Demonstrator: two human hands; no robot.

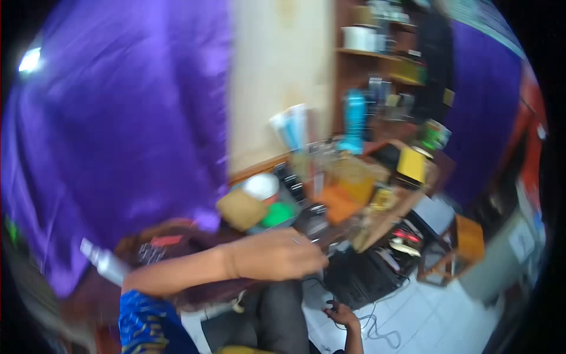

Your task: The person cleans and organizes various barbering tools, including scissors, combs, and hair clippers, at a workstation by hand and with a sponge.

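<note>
Your left hand (pixel 277 255) hovers at the tabletop (pixel 377 225) edge, and your right hand (pixel 341 314) touches a cable (pixel 370 321) below. Blur hides both grips. Nothing looks lifted yet.

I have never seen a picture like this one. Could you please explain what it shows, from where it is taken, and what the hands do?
There is no machine here: a person works with two bare hands. The one picture comes from a camera worn on that person's head, looking forward and down. Its round lens bends the edges, and the picture is blurred. The left hand reaches to the edge of a crowded desk; the blur hides whether its grip holds anything. The right hand is low, by a black cable on the tiled floor. On the desk are a yellow box and a green lid; a blue bottle stands further back. A purple curtain hangs at the left.
</note>
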